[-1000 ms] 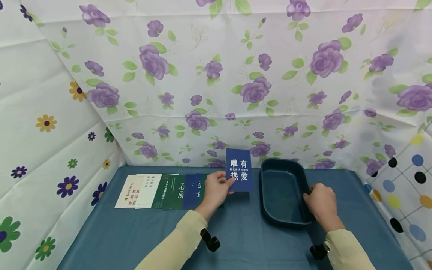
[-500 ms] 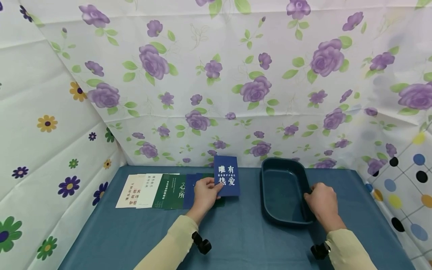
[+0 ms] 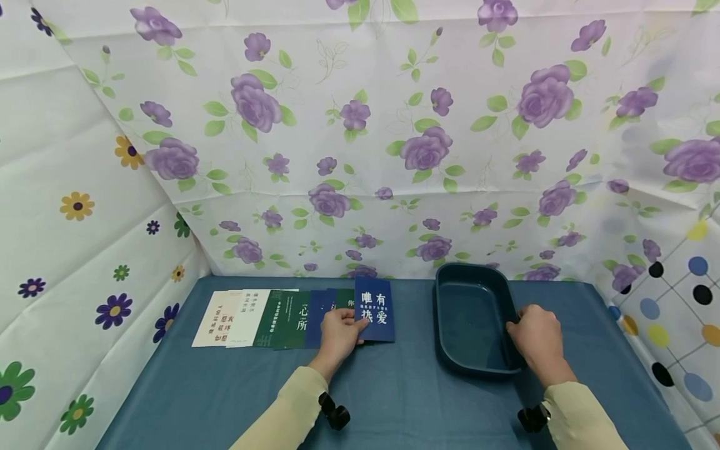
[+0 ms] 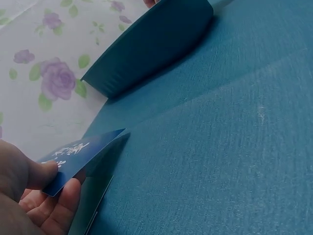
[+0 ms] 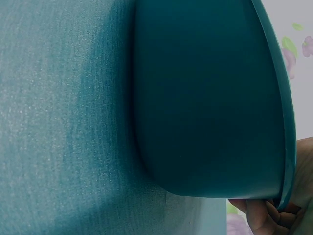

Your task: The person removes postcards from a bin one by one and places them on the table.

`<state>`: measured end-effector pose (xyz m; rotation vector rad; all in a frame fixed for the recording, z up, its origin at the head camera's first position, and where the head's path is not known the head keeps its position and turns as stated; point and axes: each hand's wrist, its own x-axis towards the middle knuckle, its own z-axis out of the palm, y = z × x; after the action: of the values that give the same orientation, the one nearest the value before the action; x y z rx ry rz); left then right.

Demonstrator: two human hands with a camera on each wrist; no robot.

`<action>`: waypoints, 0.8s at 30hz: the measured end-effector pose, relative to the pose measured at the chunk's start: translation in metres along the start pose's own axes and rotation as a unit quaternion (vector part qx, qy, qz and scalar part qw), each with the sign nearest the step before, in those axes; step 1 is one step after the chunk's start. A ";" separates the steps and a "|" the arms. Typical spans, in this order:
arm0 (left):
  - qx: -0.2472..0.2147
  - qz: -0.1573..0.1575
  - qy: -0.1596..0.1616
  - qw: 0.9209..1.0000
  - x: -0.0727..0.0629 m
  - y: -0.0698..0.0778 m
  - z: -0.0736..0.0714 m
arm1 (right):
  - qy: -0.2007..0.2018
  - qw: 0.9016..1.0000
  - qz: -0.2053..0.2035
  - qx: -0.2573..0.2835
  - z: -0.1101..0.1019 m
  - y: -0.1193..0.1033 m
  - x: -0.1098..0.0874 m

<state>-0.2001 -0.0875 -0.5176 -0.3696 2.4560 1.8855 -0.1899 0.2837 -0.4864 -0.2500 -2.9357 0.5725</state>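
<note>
A blue card with white characters is pinched by my left hand between thumb and fingers at its left edge. In the left wrist view, the card is tilted just above a dark green card, with a gap and shadow beneath. Left of the hand lies an overlapping row of white, green and blue cards, its right end partly covered. My right hand grips the right rim of a dark teal tray; in the right wrist view its curled fingers hold that rim.
A blue-grey cloth covers the table. Behind stands a white floral backdrop, with patterned sheets at left and right. Both wrists wear small black cameras over cream sleeves.
My left hand has carried the blue card left and lowered it to the right end of the card row. The right hand and tray have stayed in place.
</note>
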 end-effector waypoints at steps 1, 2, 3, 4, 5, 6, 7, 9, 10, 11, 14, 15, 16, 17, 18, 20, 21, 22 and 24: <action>-0.001 -0.001 -0.001 1.000 0.000 -0.001 0.000 | -0.001 1.000 -0.001 0.000 0.000 0.000 0.000; -0.001 -0.001 -0.003 1.000 0.000 -0.001 0.000 | -0.002 1.000 -0.001 0.001 0.000 0.000 0.000; -0.003 -0.003 -0.005 1.000 0.000 -0.001 0.000 | -0.003 1.000 -0.001 0.001 -0.001 0.000 0.000; -0.002 -0.002 -0.007 1.000 0.000 -0.002 0.000 | -0.004 1.000 -0.001 0.001 -0.001 -0.001 0.000; -0.001 -0.001 -0.010 1.000 0.000 -0.002 0.001 | -0.005 1.000 -0.002 0.000 -0.001 -0.001 0.000; -0.002 -0.002 -0.012 1.000 0.000 -0.002 0.001 | -0.005 1.000 -0.002 0.000 -0.002 -0.001 0.000; -0.002 -0.003 -0.014 1.000 0.000 -0.002 0.002 | -0.006 1.000 -0.002 0.000 -0.002 -0.001 0.000; -0.001 -0.004 -0.017 1.000 0.001 -0.003 0.003 | -0.008 1.000 -0.001 -0.001 -0.002 -0.001 0.000; 0.001 -0.003 -0.019 1.000 0.001 -0.004 0.003 | -0.010 1.000 -0.001 -0.001 -0.002 -0.001 0.000; 0.002 -0.004 -0.019 1.000 0.002 -0.004 0.004 | -0.011 1.000 -0.001 -0.001 -0.001 0.000 0.000; 0.022 -0.001 -0.010 1.000 0.002 -0.006 0.005 | -0.013 1.000 -0.002 -0.001 0.000 0.001 0.000; 0.031 0.001 -0.005 1.000 0.002 -0.007 0.005 | -0.014 1.000 -0.003 -0.001 0.000 0.001 0.000; 0.043 0.002 0.000 0.999 0.002 -0.008 0.005 | -0.013 1.000 -0.003 -0.001 0.000 0.001 0.000; 0.053 0.004 0.005 0.999 0.002 -0.008 0.005 | -0.014 1.000 -0.004 0.000 0.000 0.002 0.001; 0.063 0.004 0.010 0.998 0.001 -0.009 0.005 | -0.014 1.000 -0.004 0.000 0.000 0.002 0.001; 0.075 0.008 0.015 0.997 0.001 -0.009 0.004 | -0.016 1.000 -0.004 0.000 0.000 0.003 0.002; 0.079 0.013 0.016 0.997 0.001 -0.010 0.004 | -0.018 1.000 -0.003 0.001 0.000 0.003 0.002; 0.083 0.013 0.017 0.996 0.001 -0.010 0.004 | -0.019 1.000 -0.003 0.001 0.000 0.003 0.002; 0.092 0.014 0.020 0.995 0.001 -0.010 0.004 | -0.021 1.000 -0.002 0.002 0.000 0.004 0.003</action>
<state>-0.1996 -0.0860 -0.5280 -0.3727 2.6470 1.6577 -0.1918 0.2877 -0.4871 -0.2351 -2.9751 0.5899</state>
